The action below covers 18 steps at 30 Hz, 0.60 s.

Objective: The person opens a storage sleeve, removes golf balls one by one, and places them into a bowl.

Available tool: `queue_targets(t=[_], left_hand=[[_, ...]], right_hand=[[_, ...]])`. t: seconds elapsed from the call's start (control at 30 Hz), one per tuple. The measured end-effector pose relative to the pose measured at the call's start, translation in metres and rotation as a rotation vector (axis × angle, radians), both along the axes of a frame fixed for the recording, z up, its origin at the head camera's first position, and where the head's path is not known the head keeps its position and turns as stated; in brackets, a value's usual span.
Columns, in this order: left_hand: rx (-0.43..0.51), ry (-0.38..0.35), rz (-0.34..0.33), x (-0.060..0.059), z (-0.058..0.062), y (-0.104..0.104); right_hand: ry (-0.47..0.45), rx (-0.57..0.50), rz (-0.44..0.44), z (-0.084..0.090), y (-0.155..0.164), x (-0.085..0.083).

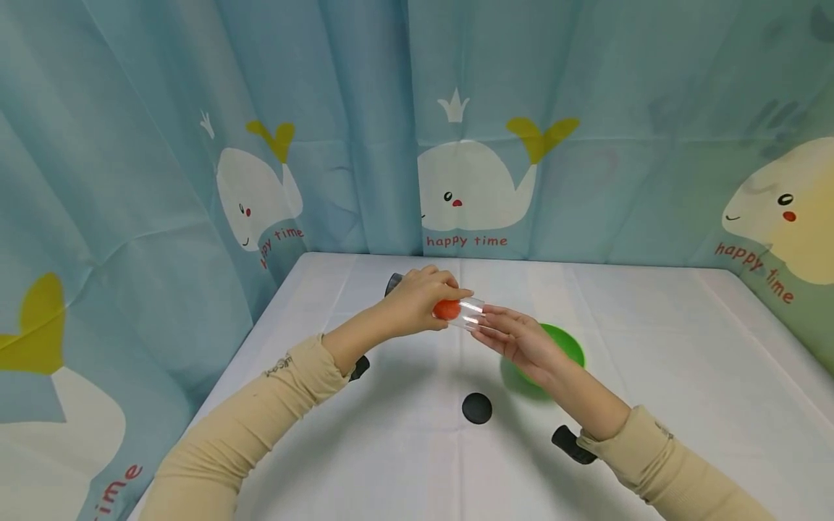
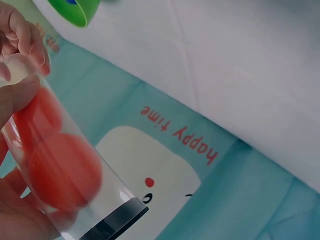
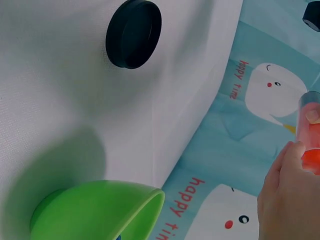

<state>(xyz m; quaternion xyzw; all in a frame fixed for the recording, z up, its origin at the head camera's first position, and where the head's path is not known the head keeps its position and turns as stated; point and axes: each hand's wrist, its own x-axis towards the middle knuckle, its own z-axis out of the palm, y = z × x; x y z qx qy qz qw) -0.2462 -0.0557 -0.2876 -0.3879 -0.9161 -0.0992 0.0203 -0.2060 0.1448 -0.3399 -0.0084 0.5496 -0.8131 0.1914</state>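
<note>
A clear plastic tube (image 2: 117, 192) with red-orange balls (image 2: 65, 172) inside is held above the table, its black-capped end (image 2: 115, 220) to the left. My left hand (image 1: 420, 300) grips the tube around its body, thumb and fingers on opposite sides. At the other end of the tube, my right hand (image 1: 521, 344) pinches it between thumb and fingertips. In the right wrist view the right hand (image 3: 292, 195) partly hides the tube. A loose black lid (image 1: 478, 408) lies on the table below the hands. Behind the right hand is a green bowl (image 1: 570, 344), partly covered by it.
The white-covered table (image 1: 365, 449) meets a blue curtain (image 1: 365, 87) with whale prints along its back and left. Something blue (image 2: 71, 2) shows inside the green bowl. A black wrist camera (image 1: 573, 444) sits on the right wrist.
</note>
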Motion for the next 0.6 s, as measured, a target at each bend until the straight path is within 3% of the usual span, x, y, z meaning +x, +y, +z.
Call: queue_targets(t=[0.37,0.6], left_hand=[[-0.039,-0.004,-0.013,-0.0026,0.0008,-0.0003],[-0.016,-0.011,-0.012,-0.0039,-0.0013,0.0001]], right_hand=[[-0.039,-0.055,-0.001,-0.003,0.0,-0.0016],[-0.037,0.001,-0.006,-0.0048,0.0009,-0.0023]])
